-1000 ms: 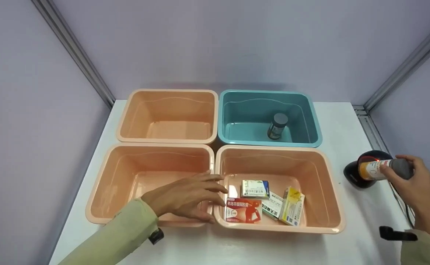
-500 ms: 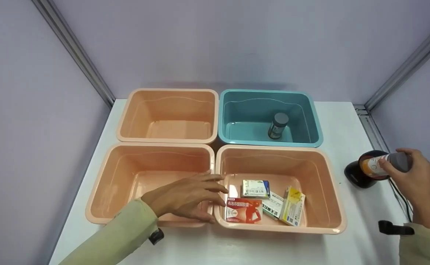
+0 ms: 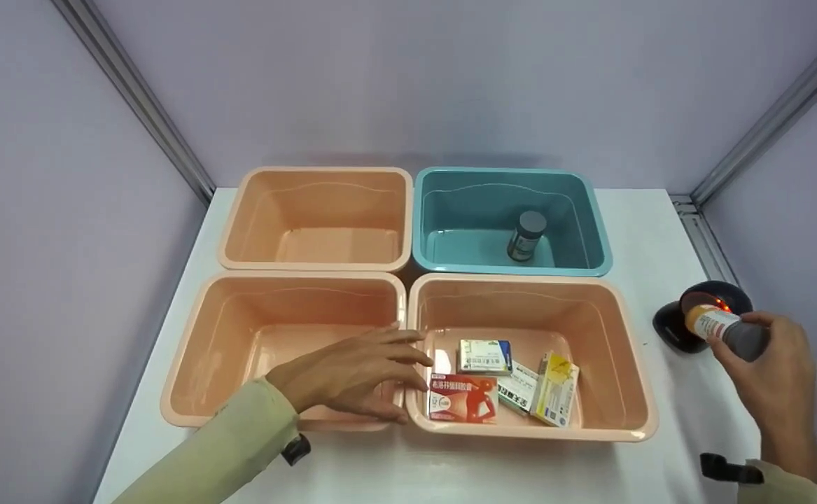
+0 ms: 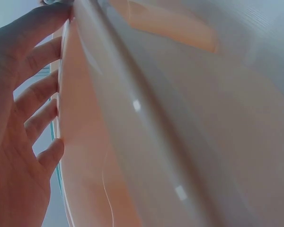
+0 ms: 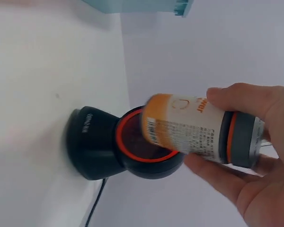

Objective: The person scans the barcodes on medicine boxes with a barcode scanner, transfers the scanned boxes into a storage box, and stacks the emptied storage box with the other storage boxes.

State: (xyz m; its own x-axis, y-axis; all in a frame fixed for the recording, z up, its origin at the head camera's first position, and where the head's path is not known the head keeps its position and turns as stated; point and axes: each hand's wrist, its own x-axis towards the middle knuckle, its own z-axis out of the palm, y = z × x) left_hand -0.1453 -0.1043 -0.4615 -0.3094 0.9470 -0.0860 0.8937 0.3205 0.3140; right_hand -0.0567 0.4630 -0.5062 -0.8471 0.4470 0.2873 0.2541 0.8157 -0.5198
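My right hand [image 3: 776,381] grips an orange-and-white pill bottle [image 5: 182,125] with a dark grey cap, tilted sideways. A barcode on its label shows in the right wrist view. The bottle's base end is right in front of the round red-ringed window of a black barcode scanner [image 5: 97,142], where red light shows in the head view. My left hand [image 3: 359,374] lies with spread, relaxed fingers over the adjoining rims of the two front peach bins, the left one [image 3: 191,350] and the right one [image 3: 636,378], holding nothing.
Inside the front right bin lie several medicine boxes, among them a red box [image 3: 463,399] and a yellow-white box [image 3: 555,390]. Behind it, a teal bin [image 3: 594,231] holds a grey-capped bottle [image 3: 526,236]. Another peach bin [image 3: 240,217] stands back left. A cable [image 5: 95,203] trails from the scanner.
My right hand has shifted left and slightly down, turning the bottle so its cap end points lower right. The left hand stays put.
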